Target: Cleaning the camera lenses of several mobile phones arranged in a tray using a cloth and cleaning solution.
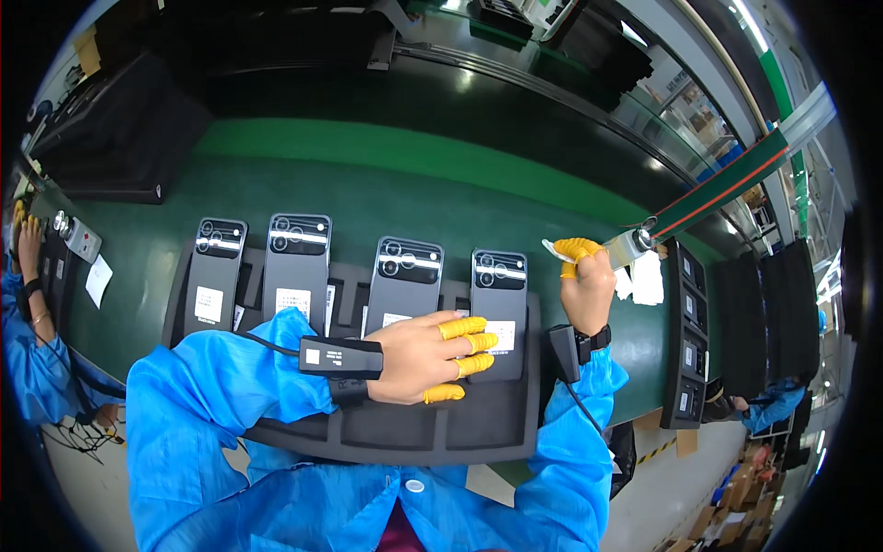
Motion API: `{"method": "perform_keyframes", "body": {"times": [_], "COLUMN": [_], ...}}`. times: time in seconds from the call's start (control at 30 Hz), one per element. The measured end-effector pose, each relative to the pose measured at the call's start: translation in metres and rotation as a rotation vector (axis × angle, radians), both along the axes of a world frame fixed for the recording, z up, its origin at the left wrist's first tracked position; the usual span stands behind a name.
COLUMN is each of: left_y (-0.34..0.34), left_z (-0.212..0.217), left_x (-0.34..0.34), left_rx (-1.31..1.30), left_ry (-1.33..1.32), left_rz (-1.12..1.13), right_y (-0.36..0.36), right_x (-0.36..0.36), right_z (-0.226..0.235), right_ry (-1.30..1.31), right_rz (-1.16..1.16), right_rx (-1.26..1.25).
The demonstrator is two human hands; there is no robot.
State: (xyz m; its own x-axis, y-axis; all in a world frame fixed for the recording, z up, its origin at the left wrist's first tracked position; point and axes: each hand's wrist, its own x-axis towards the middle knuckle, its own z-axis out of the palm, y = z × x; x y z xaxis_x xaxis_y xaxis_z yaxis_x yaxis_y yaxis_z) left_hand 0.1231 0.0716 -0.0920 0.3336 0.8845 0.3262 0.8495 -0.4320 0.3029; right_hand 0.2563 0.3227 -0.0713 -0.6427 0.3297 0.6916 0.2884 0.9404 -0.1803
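Four-slot black foam tray (391, 446) lies before me, with a row of grey phones standing out of its far side, backs up. My left hand (418, 359) reaches across, fingers spread in yellow finger cots, its fingertips on the rightmost phone (501, 290) at its white label. Left of that are another phone (405, 285), a third phone (299, 258) and a phone (216, 267) at the far left. My right hand (589, 290), also in yellow cots, is closed on a white wipe (555, 249), beside a clear bottle (629, 248) with a metal top.
White papers (643, 279) lie right of the bottle. Beyond them stands another black tray (685, 331) holding phones. A second bottle (81, 237) and a white slip (98, 280) lie at left, near a co-worker's arm (35, 304). Black foam trays (124, 129) are stacked at far left.
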Motion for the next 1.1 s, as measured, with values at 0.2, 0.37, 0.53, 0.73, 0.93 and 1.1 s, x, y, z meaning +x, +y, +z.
{"method": "perform_keyframes", "body": {"times": [0.2, 0.37, 0.53, 0.73, 0.93, 1.1], "left_y": [-0.001, -0.001, 0.001, 0.001, -0.001, 0.0], "left_z": [0.001, 0.003, 0.005, 0.007, 0.004, 0.005], "left_x": [0.0, 0.0, 0.0, 0.0, 0.001, 0.0], "left_rx": [0.019, -0.009, -0.023, -0.031, -0.007, -0.004], "left_ry": [-0.027, -0.009, -0.001, -0.01, -0.02, 0.0], "left_rz": [-0.009, -0.013, -0.018, -0.015, -0.012, -0.01], "right_y": [-0.018, -0.027, -0.025, -0.023, -0.024, -0.027], "right_x": [-0.005, -0.009, -0.009, -0.009, -0.007, -0.011], "right_z": [0.011, 0.013, 0.011, 0.011, 0.009, 0.011], "right_ry": [0.075, 0.049, 0.065, 0.073, 0.064, 0.088], "right_rz": [0.119, 0.192, 0.211, 0.218, 0.219, 0.235], "right_rx": [-0.013, -0.013, -0.007, -0.004, -0.009, -0.007]}}
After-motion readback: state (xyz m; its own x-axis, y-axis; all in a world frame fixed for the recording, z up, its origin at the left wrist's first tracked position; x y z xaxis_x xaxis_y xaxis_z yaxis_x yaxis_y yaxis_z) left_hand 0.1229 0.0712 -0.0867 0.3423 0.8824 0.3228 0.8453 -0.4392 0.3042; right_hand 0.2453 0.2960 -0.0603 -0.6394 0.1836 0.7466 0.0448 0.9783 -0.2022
